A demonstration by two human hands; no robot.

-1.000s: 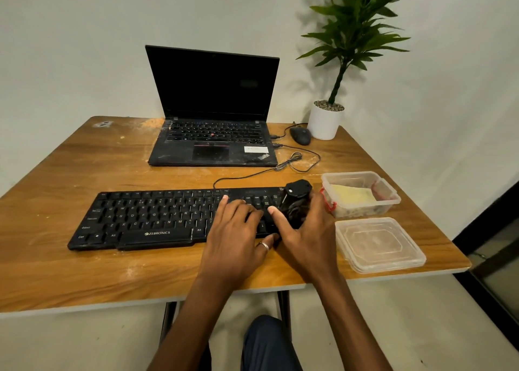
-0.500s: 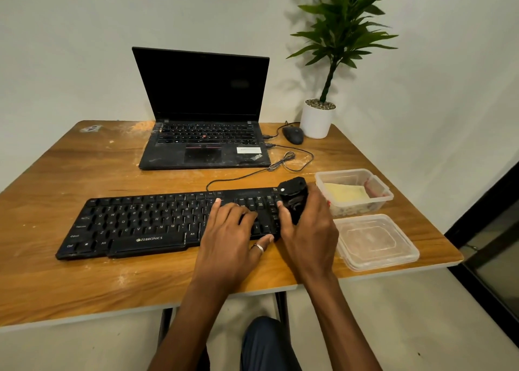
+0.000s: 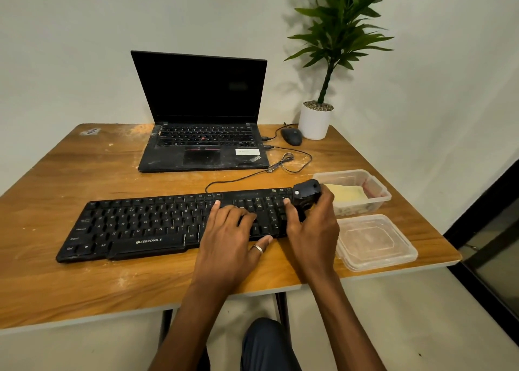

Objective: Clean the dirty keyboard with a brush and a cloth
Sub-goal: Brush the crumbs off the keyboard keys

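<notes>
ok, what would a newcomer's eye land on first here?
Both hands, centre front: the left hand lies flat on the black keyboard, the right hand grips a black brush at its right end. Behind stands an open, dusty laptop with a dark screen, and a tall green plant at the table's far right corner.

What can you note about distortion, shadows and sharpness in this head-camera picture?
Head view: wide lens splays the table edges outward. Head view: the plant throws a soft shadow leftward onto the wall. Head view: keyboard lettering and the brush in the right hand look sharp, no motion blur.
</notes>
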